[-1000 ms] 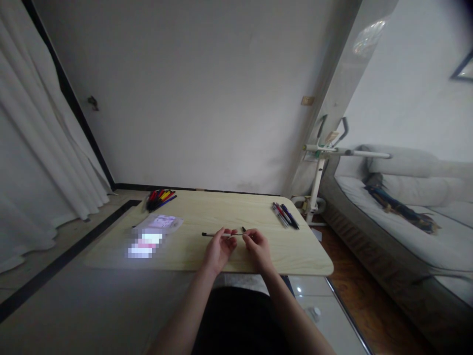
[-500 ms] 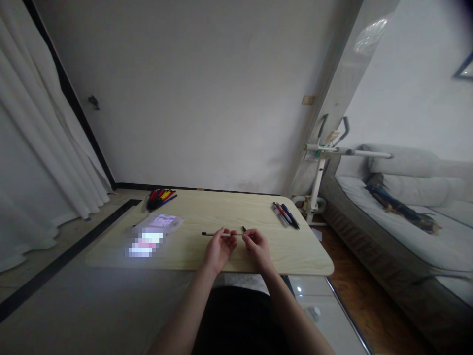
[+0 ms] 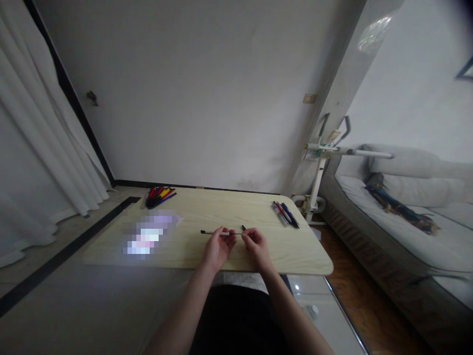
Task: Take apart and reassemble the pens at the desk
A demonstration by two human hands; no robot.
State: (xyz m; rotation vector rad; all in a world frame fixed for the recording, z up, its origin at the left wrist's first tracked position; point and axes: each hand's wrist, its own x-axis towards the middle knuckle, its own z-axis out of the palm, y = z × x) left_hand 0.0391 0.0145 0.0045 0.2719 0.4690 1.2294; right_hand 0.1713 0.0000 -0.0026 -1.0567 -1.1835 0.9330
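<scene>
My left hand (image 3: 218, 249) is closed around a pen (image 3: 210, 232) with a pale barrel and a black end pointing left. The pen lies level above the tabletop. My right hand (image 3: 257, 245) pinches a thin dark rod (image 3: 238, 233), which looks like a pen refill and lines up with the pen's right end. Whether the rod is inside the barrel is too small to make out. Just beyond the right fingertips shows a small black piece (image 3: 243, 227), perhaps a pen cap. My fingers hide part of the barrel.
Several pens (image 3: 285, 215) lie at the right of the pale wooden table (image 3: 303, 251). Several coloured pens (image 3: 159, 197) are bunched at the back left, beyond a bright blurred patch (image 3: 146, 237). White exercise equipment (image 3: 316, 177) and a sofa (image 3: 399, 197) stand right.
The view has shifted very slightly. Both hands keep the same hold, with hardly any visible movement of the pen or the rod.
</scene>
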